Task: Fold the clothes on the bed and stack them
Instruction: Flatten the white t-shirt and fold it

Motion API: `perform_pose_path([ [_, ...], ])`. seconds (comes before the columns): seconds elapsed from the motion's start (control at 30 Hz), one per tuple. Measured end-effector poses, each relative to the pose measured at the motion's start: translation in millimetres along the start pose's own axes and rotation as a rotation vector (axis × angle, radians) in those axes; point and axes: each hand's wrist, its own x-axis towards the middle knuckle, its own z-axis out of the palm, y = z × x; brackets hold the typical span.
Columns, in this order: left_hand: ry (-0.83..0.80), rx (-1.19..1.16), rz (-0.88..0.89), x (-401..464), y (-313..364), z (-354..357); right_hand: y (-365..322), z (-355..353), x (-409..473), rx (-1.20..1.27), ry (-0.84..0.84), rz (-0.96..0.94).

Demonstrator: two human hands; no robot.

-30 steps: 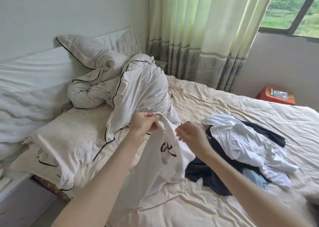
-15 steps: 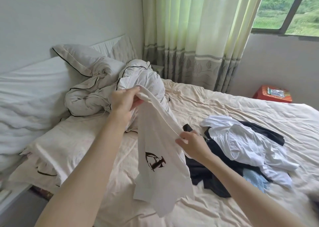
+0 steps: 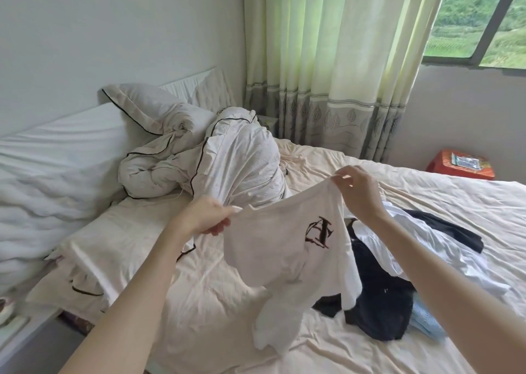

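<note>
A white T-shirt (image 3: 284, 248) with a dark printed mark hangs spread in the air above the bed (image 3: 427, 203). My left hand (image 3: 206, 215) pinches its top edge at the left. My right hand (image 3: 357, 191) pinches the top edge higher up at the right. The shirt's lower part droops loose toward the sheet. To the right of the shirt lies a heap of clothes: a dark garment (image 3: 378, 296), a white garment (image 3: 421, 251) and a pale blue piece (image 3: 427, 322), partly hidden by my right forearm.
A bunched white duvet with black piping (image 3: 227, 163) and a pillow (image 3: 142, 109) fill the head of the bed. Curtains (image 3: 327, 60) hang behind. A red stool (image 3: 461, 164) stands by the far wall. Another pillow (image 3: 94, 248) lies near the bed's left edge.
My right hand has risen and moved right while my left hand dropped, so the shirt went from hanging narrow to being stretched wide between both hands.
</note>
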Motion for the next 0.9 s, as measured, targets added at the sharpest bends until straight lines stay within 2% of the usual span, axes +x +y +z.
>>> perform_pose_path([
  [0.07,-0.140,0.189,0.066,-4,2,3,-7,-2,5,0.149,-0.050,0.064],
  [0.13,-0.125,0.229,0.220,-5,8,10,-16,-2,3,0.299,-0.140,0.096],
  [0.27,-0.029,-0.132,0.447,-14,34,39,-33,6,-4,0.336,-0.293,-0.001],
  [0.43,-0.091,-0.323,0.469,-21,55,66,-50,6,-6,0.349,-0.348,-0.058],
  [0.53,0.042,-0.279,0.444,-18,60,72,-50,4,-10,0.274,-0.268,-0.055],
  [0.63,0.227,-0.257,0.365,-12,65,70,-42,10,-29,0.242,-0.122,0.063],
  [0.73,0.403,-0.274,0.363,-7,73,65,-32,23,-66,0.175,-0.186,0.117],
  [0.83,0.444,-0.226,0.442,-8,87,67,-34,42,-83,0.253,-0.261,0.157],
  [0.9,0.451,-0.221,0.476,-10,97,72,-40,49,-79,0.303,-0.201,0.193],
])
